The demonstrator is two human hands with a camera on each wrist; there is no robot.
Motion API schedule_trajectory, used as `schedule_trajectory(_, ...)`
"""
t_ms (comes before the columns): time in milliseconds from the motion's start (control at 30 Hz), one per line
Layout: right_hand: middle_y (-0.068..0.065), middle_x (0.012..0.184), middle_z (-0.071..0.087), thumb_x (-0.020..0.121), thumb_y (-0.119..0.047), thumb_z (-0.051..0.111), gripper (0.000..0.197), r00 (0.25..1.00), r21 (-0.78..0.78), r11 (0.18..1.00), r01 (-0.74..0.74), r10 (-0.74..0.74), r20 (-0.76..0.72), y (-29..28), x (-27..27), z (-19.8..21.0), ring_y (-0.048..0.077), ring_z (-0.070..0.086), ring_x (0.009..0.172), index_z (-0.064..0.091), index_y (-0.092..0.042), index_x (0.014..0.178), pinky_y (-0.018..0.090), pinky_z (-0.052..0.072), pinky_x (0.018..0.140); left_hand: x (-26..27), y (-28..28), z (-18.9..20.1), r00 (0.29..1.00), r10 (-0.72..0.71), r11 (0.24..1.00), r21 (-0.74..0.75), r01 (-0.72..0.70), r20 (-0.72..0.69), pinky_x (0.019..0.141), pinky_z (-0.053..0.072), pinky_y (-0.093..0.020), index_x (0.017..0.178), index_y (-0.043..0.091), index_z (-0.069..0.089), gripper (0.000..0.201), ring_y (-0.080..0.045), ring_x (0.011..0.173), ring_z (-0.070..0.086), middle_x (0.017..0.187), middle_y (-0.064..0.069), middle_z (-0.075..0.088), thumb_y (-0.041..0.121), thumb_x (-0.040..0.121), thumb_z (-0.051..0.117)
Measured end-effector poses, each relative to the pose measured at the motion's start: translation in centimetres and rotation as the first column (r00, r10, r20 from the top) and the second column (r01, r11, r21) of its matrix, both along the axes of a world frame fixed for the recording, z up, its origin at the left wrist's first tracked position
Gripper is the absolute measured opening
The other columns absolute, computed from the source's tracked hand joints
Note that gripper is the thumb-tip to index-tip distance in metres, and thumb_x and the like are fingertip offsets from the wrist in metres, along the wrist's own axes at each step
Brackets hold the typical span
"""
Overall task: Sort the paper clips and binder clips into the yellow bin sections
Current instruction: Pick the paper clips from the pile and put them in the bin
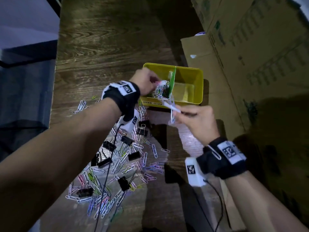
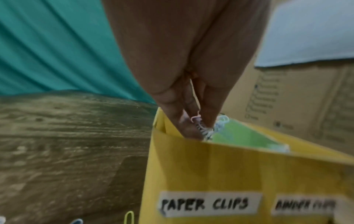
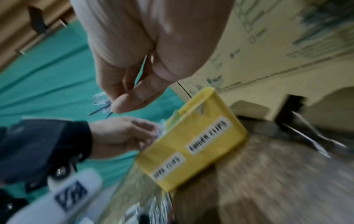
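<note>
My left hand and right hand each pinch light, springy, tangle-prone paper clips by their wire loops over the yellow bin

Motion blur smears the clips pinched in the right hand, and the yellow bin labels are unreadable there

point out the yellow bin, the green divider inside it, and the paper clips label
yellow bin (image 1: 199,86): head view, bare right wall.
green divider (image 1: 172,82): head view, middle of the panel.
paper clips label (image 2: 208,203): left wrist view, middle of the white strip.
</note>
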State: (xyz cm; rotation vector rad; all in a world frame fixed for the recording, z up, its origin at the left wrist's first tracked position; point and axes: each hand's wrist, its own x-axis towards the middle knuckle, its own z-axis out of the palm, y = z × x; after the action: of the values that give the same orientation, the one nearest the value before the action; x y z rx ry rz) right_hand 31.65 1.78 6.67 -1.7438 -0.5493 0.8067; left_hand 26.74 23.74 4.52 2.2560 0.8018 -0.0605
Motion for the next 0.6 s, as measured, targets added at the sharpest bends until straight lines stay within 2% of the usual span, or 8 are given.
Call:
schedule_trajectory(33, 0.001, 0.080, 0.073, 0.077, -0.010, 0.076, 0.025, 0.999, 0.018, 1.000, 0.004, -0.005, 0.038, 1.0, 0.8, 0.6, 0.010, 0.065, 0.064, 0.071, -0.006, 0.101, 0.020, 0.054, 0.064, 0.2, -0.1, -0.1, 0.993, -0.083, 0.992, 0.085, 0.090, -0.084, 0.078, 0.047, -0.021, 0.105, 0.013, 0.069, 0.020, -0.015, 0.088, 0.062, 0.099, -0.002, 0.068, 0.012, 0.086, 0.063)
schedule_trajectory(100, 0.001, 0.078, 0.074, 0.076, -0.016, 0.077, 0.024, 0.993, 0.022, 1.000, 0.001, -0.003, 0.117, 3.1, 2.4, 1.4, 0.011, 0.070, 0.065, 0.072, -0.013, 0.100, 0.027, 0.056, 0.066, 0.2, -0.6, -0.2, 0.979, -0.150, 0.978, 0.125, 0.168, -0.141, 0.082, 0.044, -0.021, 0.107, 0.014, 0.068, 0.022, -0.021, 0.098, 0.062, 0.106, -0.005, 0.069, 0.012, 0.086, 0.060)
schedule_trajectory(200, 0.000, 0.074, 0.072, 0.078, -0.018, 0.076, 0.023, 0.968, -0.034, 0.999, -0.024, 0.032, 0.247, 6.7, 4.8, 1.3, 0.002, 0.067, 0.057, 0.073, -0.014, 0.100, 0.020, 0.054, 0.062, -1.3, -1.9, 0.0, 0.997, -0.057, 0.989, 0.139, 0.051, 0.042, 0.083, 0.040, -0.014, 0.103, 0.016, 0.071, 0.025, -0.015, 0.094, 0.064, 0.102, -0.003, 0.071, 0.008, 0.086, 0.055)
schedule_trajectory(300, 0.003, 0.073, 0.072, 0.080, -0.020, 0.074, 0.021, 0.922, -0.177, 0.983, -0.056, 0.119, 0.367, 10.1, 6.0, 0.1, 0.008, 0.068, 0.063, 0.074, -0.010, 0.098, 0.028, 0.058, 0.068, -4.4, -3.8, 0.0, 0.961, 0.097, 0.990, 0.077, -0.121, 0.260, 0.078, 0.045, -0.016, 0.089, 0.015, 0.073, 0.025, -0.015, 0.080, 0.065, 0.089, -0.001, 0.072, 0.002, 0.080, 0.053)
schedule_trajectory(400, 0.010, 0.083, 0.072, 0.082, -0.020, 0.072, 0.020, 0.848, -0.341, 0.936, -0.092, 0.253, 0.465, 12.2, 5.9, -0.9, 0.019, 0.069, 0.073, 0.073, -0.010, 0.100, 0.034, 0.059, 0.074, -7.6, -6.2, -0.9, 0.950, 0.007, 0.983, 0.174, -0.064, 0.312, 0.078, 0.040, -0.017, 0.080, 0.010, 0.072, 0.026, -0.020, 0.080, 0.062, 0.086, -0.008, 0.069, 0.000, 0.073, 0.049)
schedule_trajectory(500, 0.015, 0.102, 0.069, 0.086, -0.021, 0.068, 0.028, 0.777, -0.485, 0.860, -0.156, 0.410, 0.478, 12.7, 4.9, -1.6, 0.024, 0.067, 0.085, 0.068, -0.010, 0.111, 0.036, 0.056, 0.082, -10.3, -9.2, -2.5, 0.972, -0.199, 0.968, 0.181, 0.175, 0.126, 0.087, 0.045, -0.025, 0.093, 0.009, 0.070, 0.031, -0.024, 0.090, 0.062, 0.096, -0.010, 0.066, -0.005, 0.075, 0.050)
schedule_trajectory(533, 0.016, 0.111, 0.066, 0.087, -0.023, 0.066, 0.034, 0.760, -0.520, 0.833, -0.186, 0.458, 0.461, 12.5, 4.5, -1.7, 0.024, 0.066, 0.089, 0.064, -0.010, 0.118, 0.037, 0.055, 0.086, -11.0, -10.3, -3.2, 0.955, -0.292, 0.944, 0.178, 0.278, 0.056, 0.090, 0.048, -0.031, 0.101, 0.007, 0.068, 0.034, -0.026, 0.096, 0.061, 0.103, -0.011, 0.065, -0.007, 0.076, 0.050)
schedule_trajectory(600, 0.017, 0.130, 0.055, 0.089, -0.026, 0.062, 0.041, 0.737, -0.531, 0.812, -0.243, 0.511, 0.443, 11.7, 3.5, -1.6, 0.018, 0.063, 0.086, 0.056, -0.015, 0.129, 0.039, 0.051, 0.093, -12.1, -12.5, -4.8, 0.901, -0.419, 0.880, 0.195, 0.434, -0.113, 0.097, 0.045, -0.042, 0.119, 0.006, 0.059, 0.043, -0.030, 0.116, 0.051, 0.123, -0.016, 0.056, -0.008, 0.080, 0.049)
